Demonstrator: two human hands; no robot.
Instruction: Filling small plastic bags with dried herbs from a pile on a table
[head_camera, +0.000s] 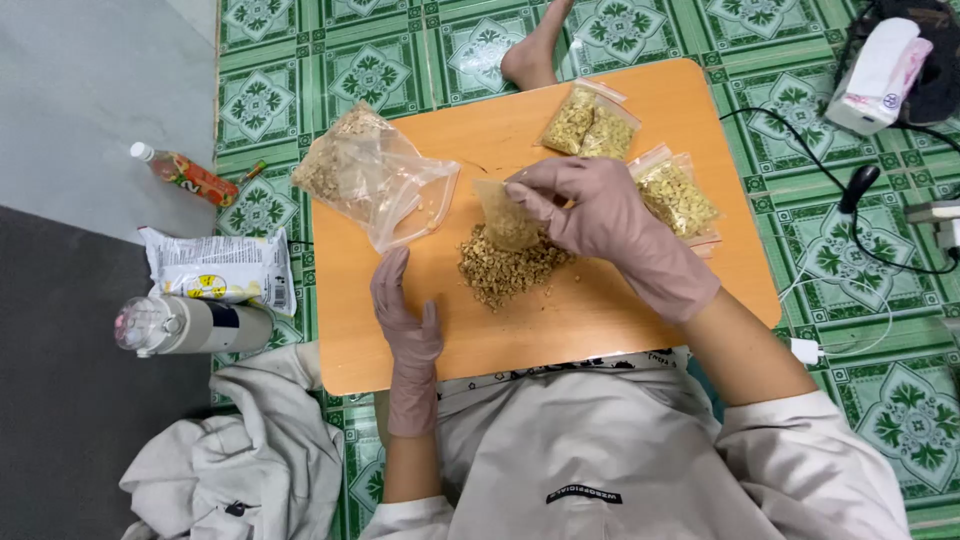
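our gloved right hand (590, 215) pinches a small clear plastic bag (505, 218) above the tan crumb pile (508, 268) at the orange table's (600, 320) middle; our left hand (402, 310) rests flat, fingers open, near the front edge.

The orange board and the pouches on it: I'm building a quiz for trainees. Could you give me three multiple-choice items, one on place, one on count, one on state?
1. Where does the loose pile lie?
A. On the orange board
B. On the floor
C. In a bowl

2. How many small filled pouches lie at the far right of the board?
A. One
B. Three
C. Six

3. What does the right hand hold?
A. Nothing
B. A bottle
C. A small clear pouch

Key: 1 A, the pile sits mid-board. 2 B, two together, one apart. 3 C, the fingers pinch its top.
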